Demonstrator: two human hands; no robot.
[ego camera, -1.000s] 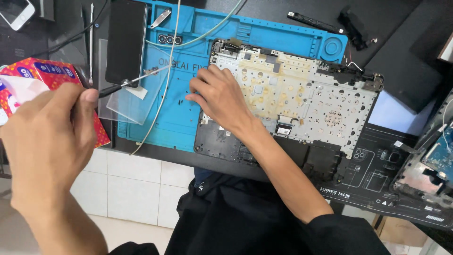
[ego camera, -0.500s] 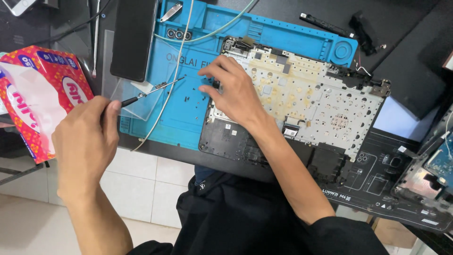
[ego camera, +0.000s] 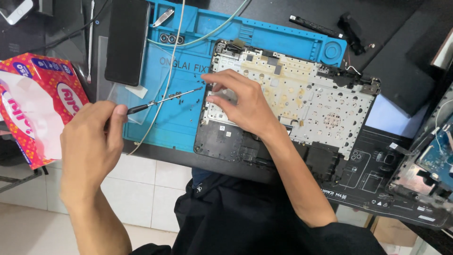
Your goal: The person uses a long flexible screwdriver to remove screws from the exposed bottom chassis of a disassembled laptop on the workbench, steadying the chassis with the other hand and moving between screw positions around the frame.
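While the screwdriver (ego camera: 160,101) is being pinched in the closed fingers of the left hand (ego camera: 92,146), its tip is being aimed across the blue mat (ego camera: 188,118) at the left edge of the laptop chassis (ego camera: 292,101). The chassis is lying with its upper part on the mat and its lower part over a black mat (ego camera: 377,170) on the worktop. The right hand (ego camera: 245,104) is being rested on the chassis, fingers curled and pressing down, nothing gripped that can be made out. To be done well, the shaft is best being kept in line with the screw and the chassis held steady, so that the tip is not slipping. Compared with half a second ago, the left hand is being held lower and nearer, the tip has been brought closer to the chassis, and the tissue box (ego camera: 37,104) is being left untouched beside it.
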